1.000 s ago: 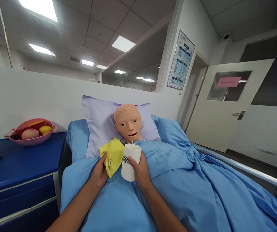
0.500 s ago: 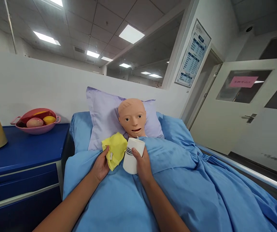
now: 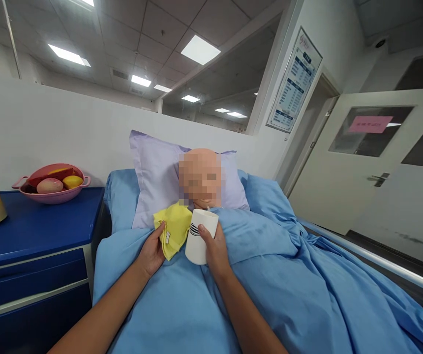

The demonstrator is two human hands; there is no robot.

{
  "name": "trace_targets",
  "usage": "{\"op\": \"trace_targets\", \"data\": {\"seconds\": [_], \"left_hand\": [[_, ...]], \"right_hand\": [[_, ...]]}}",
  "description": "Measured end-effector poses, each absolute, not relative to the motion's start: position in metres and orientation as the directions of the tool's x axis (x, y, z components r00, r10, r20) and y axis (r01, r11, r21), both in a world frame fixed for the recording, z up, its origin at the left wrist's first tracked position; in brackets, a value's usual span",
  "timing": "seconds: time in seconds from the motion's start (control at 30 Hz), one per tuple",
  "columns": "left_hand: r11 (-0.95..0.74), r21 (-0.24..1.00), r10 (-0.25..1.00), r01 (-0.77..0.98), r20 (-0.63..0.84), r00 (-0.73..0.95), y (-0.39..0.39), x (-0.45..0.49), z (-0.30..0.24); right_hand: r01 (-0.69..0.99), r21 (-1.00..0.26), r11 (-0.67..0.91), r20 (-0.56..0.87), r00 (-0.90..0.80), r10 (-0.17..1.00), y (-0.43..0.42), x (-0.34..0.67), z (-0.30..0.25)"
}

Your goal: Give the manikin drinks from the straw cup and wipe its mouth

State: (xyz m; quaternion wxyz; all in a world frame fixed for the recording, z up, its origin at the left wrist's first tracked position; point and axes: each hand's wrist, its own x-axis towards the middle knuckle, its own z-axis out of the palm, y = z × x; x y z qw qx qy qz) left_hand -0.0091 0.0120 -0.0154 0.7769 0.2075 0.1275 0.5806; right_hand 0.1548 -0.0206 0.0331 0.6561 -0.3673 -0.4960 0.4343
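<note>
Nearest you, both forearms run up over the blue blanket (image 3: 270,295) on the bed. Your right hand (image 3: 213,248) has its grip closed round the white cup (image 3: 200,236), held upright at the manikin's (image 3: 199,177) chin, rim just under the mouth. Your left hand (image 3: 151,253) pinches the yellow cloth (image 3: 172,231), spread beside the cup at the neck, against the lilac pillow (image 3: 152,177).

Step in hand, as I read it: giving a drink, cloth held as a bib (no straw that I can make out). Next move calls for a slow tilt of the cup toward the mouth; keep the cloth tucked under the chin to catch drips.

Further left: blue bedside tabletop (image 3: 38,226) with a pink fruit bowl (image 3: 51,179). Door (image 3: 366,162) at far right.
</note>
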Motion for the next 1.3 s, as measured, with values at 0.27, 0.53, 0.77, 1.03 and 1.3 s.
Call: {"op": "trace_targets", "data": {"seconds": [0.27, 0.53, 0.77, 1.03, 1.3], "left_hand": [[0.234, 0.486, 0.956, -0.842, 0.041, 0.289, 0.011, -0.008, -0.014], [0.26, 0.437, 0.957, -0.861, 0.003, 0.29, 0.007, -0.006, -0.008], [0.273, 0.44, 0.953, -0.856, 0.001, 0.304, 0.006, -0.007, -0.007], [0.266, 0.435, 0.954, -0.86, 0.009, 0.3, 0.006, -0.008, -0.008], [0.267, 0.424, 0.955, -0.865, 0.001, 0.296, 0.004, -0.008, -0.005]], "right_hand": [[-0.202, -0.91, 0.362, 0.343, 0.122, 0.931, -0.02, 0.155, 0.031], [-0.2, -0.914, 0.352, 0.339, 0.094, 0.936, -0.023, 0.154, 0.035], [-0.174, -0.917, 0.358, 0.348, 0.086, 0.934, -0.024, 0.153, 0.036], [-0.162, -0.918, 0.362, 0.354, 0.077, 0.932, -0.025, 0.154, 0.037], [-0.146, -0.901, 0.409, 0.401, 0.083, 0.912, -0.026, 0.154, 0.036]]}}
